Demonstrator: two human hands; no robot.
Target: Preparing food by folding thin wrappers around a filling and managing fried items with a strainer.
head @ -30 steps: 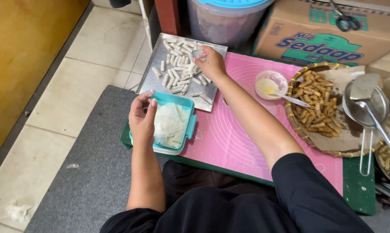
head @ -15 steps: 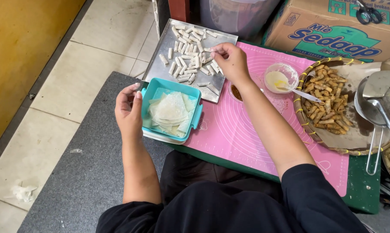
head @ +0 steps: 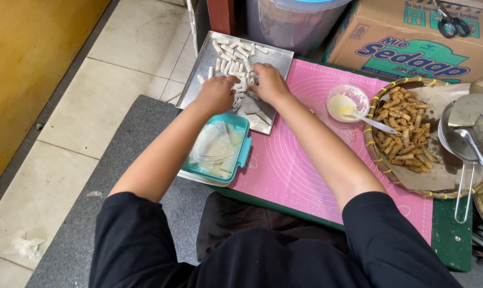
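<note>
Fingers of the left hand [head: 217, 93] and right hand [head: 269, 82] are curled down and pressed onto the pale uncooked rolls [head: 236, 56], which are heaped on the metal tray [head: 276, 58] beside the pink mat [head: 295, 165].

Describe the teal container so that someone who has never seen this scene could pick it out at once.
Start at the pink mat on the low table. At its left edge, just below the metal tray where both hands are, sits the teal container. It is the only teal thing there, a shallow open box holding thin pale wrappers.
</note>
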